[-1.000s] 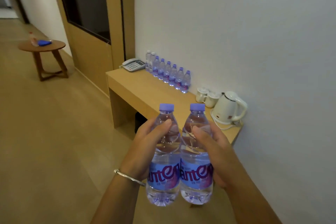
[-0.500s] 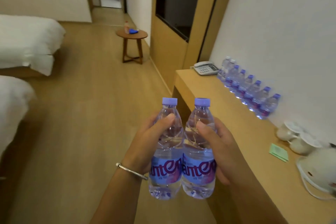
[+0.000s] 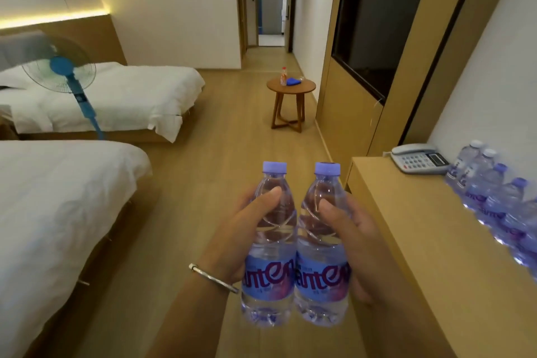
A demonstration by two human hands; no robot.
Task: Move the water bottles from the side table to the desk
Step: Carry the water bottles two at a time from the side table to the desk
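Note:
My left hand [image 3: 235, 238] grips a clear water bottle [image 3: 268, 285] with a purple cap and label, held upright in front of me. My right hand [image 3: 353, 244] grips a second, matching bottle [image 3: 322, 285] that touches the first. Both bottles hang over the wooden floor, left of the light wood desk [image 3: 430, 241]. A row of several like bottles [image 3: 491, 200] stands along the desk's wall side. Far ahead is the round wooden side table [image 3: 290, 87] with a small orange-capped bottle [image 3: 283, 76] and a blue cloth [image 3: 293, 81] on it.
A phone [image 3: 418, 158] sits at the desk's far end. Two white beds [image 3: 58, 197] fill the left side, with a blue standing fan [image 3: 62, 71] between them. A dark screen [image 3: 374, 23] is set in the wooden wall panel on the right. A corridor [image 3: 271, 6] opens ahead.
My view has swung left, away from the desk and toward the room and the side table. The kettle and cups have left the view. Both hands still hold the bottles the same way.

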